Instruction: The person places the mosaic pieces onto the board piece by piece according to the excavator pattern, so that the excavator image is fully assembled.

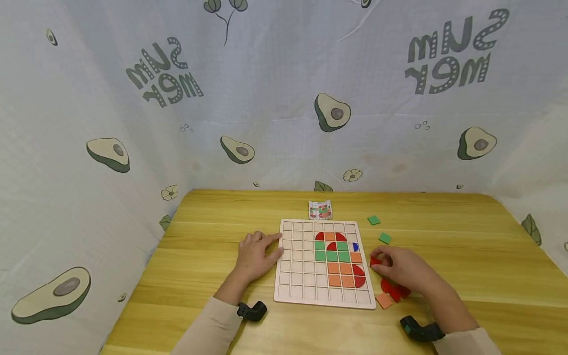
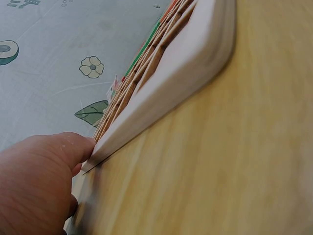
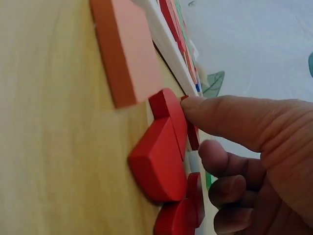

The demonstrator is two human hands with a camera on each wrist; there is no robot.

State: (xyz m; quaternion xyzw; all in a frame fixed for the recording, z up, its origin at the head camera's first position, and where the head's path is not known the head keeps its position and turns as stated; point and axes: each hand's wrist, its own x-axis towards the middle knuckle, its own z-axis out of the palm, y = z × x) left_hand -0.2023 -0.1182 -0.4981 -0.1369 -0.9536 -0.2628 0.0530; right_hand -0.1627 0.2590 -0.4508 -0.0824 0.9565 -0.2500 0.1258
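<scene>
Sleeves (image 1: 208, 323): pale cuffs are lying nearest, one to the left and one to the right of the board (image 1: 321, 304).
Left hand (image 1: 255, 256): finger and thumb are touching the board's left edge, the grip standing apart and holding nothing, seemingly to stop the board from sliding.
Right hand (image 1: 406, 266): just right of the board, its grip is clamping a red piece (image 1: 374, 261) between thumb and finger; a fingertip pinch is probably suiting so small a piece.
Loose red pieces (image 1: 390, 290): they are bunching near the board's near right corner, some touching; the hand is partly covering them, so I cannot tell how many.
Loose orange square (image 1: 384, 301): it is lying just beside that same corner.
Loose green squares (image 1: 384, 238): two are lying apart, right of the board's far end; this side is probably handy for the right hand.
Board compartments: on the board's right half they are holding green tiles (image 1: 332, 256), orange tiles (image 1: 334, 268), red rounded tiles (image 1: 359, 281) and one blue tile (image 1: 355, 247).
Card (image 1: 320, 212): it is curling just beyond the board's far edge, showing a coloured grid, probably placed for easy viewing.
Bench (image 1: 213, 217): bare wood is showing around the board.
</scene>
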